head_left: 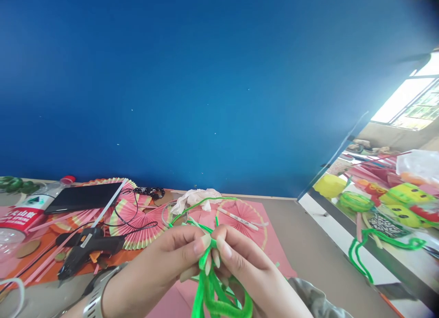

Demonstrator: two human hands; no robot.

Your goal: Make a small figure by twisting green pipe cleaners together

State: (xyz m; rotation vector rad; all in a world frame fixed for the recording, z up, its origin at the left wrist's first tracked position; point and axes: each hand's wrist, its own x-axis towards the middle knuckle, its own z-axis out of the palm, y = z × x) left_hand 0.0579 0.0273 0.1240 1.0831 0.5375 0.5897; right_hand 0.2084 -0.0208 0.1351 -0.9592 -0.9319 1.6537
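Observation:
Bright green pipe cleaners hang in loops and strands below my two hands. My left hand pinches them between thumb and fingers at a bunched spot. Right beside it, my right hand pinches the same bunch, the thumbs almost touching. One thin green strand arches up behind the hands. Beneath lies pink paper with a folded paper fan design, and a white marker rests on it. How the strands cross inside my fingers is hidden.
To the left are a black glue gun, a dark phone, a plastic bottle and a pink paper fan. Crumpled tissue lies by the blue partition. More green pipe cleaners and yellow items are at right.

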